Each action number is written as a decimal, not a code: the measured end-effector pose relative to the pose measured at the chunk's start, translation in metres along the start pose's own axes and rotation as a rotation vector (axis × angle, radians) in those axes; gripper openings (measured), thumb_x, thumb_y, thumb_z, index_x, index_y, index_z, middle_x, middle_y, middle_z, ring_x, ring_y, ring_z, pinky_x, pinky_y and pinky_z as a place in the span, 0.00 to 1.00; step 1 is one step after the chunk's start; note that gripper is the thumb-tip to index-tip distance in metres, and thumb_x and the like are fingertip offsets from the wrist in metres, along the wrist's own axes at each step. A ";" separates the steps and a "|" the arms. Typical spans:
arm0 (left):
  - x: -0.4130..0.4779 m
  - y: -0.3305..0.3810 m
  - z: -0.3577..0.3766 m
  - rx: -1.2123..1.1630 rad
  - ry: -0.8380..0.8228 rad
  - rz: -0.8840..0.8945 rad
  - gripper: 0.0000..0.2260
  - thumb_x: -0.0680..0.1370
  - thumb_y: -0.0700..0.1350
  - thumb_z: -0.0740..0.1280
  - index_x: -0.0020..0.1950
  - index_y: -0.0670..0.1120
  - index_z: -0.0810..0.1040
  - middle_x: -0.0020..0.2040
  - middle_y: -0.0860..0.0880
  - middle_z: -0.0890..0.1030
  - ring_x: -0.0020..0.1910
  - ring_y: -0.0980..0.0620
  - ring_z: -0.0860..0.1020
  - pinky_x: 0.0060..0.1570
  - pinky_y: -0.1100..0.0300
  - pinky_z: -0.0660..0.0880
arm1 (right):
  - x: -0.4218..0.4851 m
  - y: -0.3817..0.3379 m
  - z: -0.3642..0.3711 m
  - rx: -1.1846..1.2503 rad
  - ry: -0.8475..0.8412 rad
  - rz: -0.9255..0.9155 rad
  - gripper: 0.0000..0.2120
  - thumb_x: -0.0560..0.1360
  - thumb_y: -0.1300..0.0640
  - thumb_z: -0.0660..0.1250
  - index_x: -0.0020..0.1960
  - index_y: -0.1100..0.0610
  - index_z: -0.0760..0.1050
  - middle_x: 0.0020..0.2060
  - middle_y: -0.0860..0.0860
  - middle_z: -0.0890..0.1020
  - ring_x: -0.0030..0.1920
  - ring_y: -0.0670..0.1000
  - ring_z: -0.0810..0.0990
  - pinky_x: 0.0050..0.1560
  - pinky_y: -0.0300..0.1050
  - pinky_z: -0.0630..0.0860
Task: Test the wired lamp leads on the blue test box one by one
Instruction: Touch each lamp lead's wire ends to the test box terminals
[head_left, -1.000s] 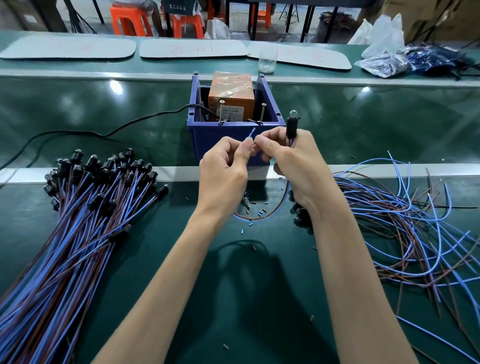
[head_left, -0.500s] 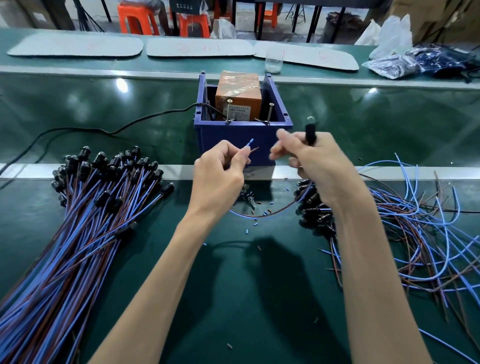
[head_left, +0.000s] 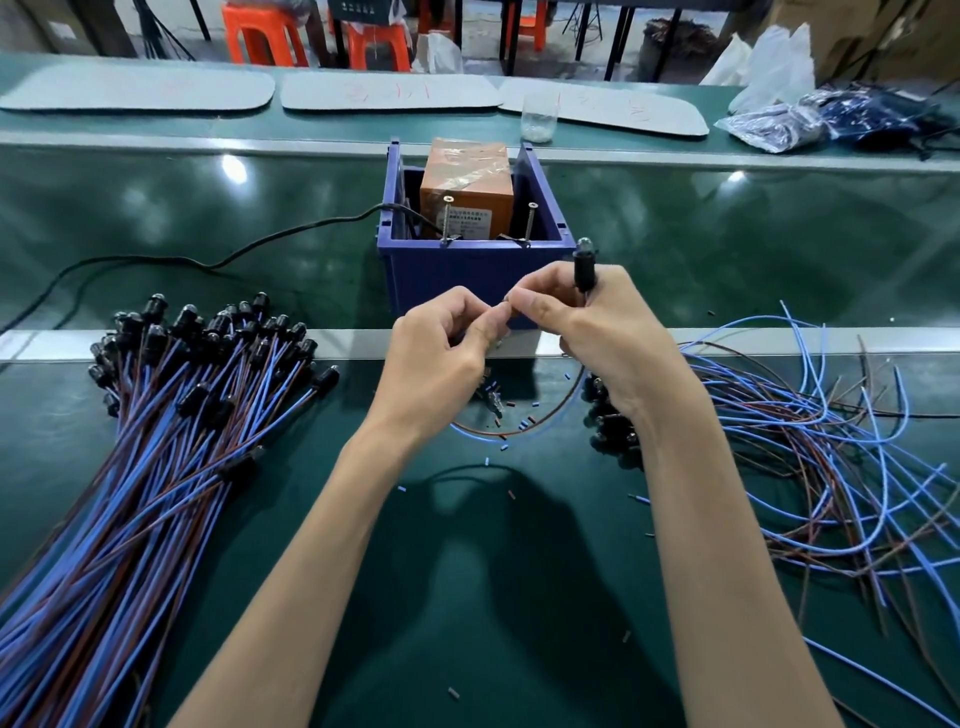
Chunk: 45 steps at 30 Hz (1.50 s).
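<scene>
Both grips now touching — were apart | left grip (head_left: 441, 358) pinches lead (head_left: 563, 402) | right grip (head_left: 602, 332) clasps lamp (head_left: 583, 265)

One head-worn view looks forward and down, close above left hand (head_left: 441, 358) and right hand (head_left: 602, 332), box (head_left: 467, 273) just beyond the fingertips (head_left: 500, 313).

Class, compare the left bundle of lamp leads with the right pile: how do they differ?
The left bundle lies neat, wires nearly parallel; the right pile sprawls tangled. The left bundle's lamp heads sit at its far end; the right pile's at its left edge. Both: blue, brown wires.
</scene>
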<state>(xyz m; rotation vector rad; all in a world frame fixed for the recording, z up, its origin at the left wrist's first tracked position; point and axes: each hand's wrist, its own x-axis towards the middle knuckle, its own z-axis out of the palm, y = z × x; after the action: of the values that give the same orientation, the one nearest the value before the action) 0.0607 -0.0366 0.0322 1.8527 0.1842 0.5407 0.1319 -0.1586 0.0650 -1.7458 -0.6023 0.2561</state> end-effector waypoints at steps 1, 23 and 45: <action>0.000 0.000 0.000 -0.002 -0.002 -0.001 0.11 0.79 0.43 0.66 0.37 0.46 0.75 0.23 0.62 0.73 0.22 0.63 0.68 0.25 0.74 0.60 | 0.001 0.001 0.001 -0.034 0.020 -0.002 0.09 0.75 0.63 0.69 0.37 0.54 0.79 0.22 0.38 0.76 0.26 0.37 0.72 0.31 0.28 0.66; 0.005 0.016 -0.006 -0.428 0.176 -0.178 0.12 0.81 0.44 0.62 0.38 0.45 0.75 0.22 0.58 0.61 0.22 0.59 0.57 0.25 0.66 0.56 | 0.004 0.003 -0.007 -0.046 0.003 0.210 0.23 0.80 0.38 0.52 0.57 0.50 0.79 0.32 0.53 0.84 0.23 0.43 0.66 0.29 0.30 0.66; 0.003 0.031 0.011 -0.856 0.364 -0.318 0.05 0.77 0.38 0.67 0.43 0.47 0.79 0.38 0.52 0.80 0.40 0.55 0.77 0.50 0.60 0.75 | -0.006 0.000 0.025 0.427 -0.091 0.042 0.06 0.76 0.63 0.68 0.42 0.59 0.82 0.27 0.45 0.81 0.23 0.39 0.75 0.25 0.25 0.67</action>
<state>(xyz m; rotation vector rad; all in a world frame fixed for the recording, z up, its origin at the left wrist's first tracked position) 0.0645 -0.0555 0.0592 0.8652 0.4092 0.6045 0.1155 -0.1409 0.0573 -1.3398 -0.5316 0.4605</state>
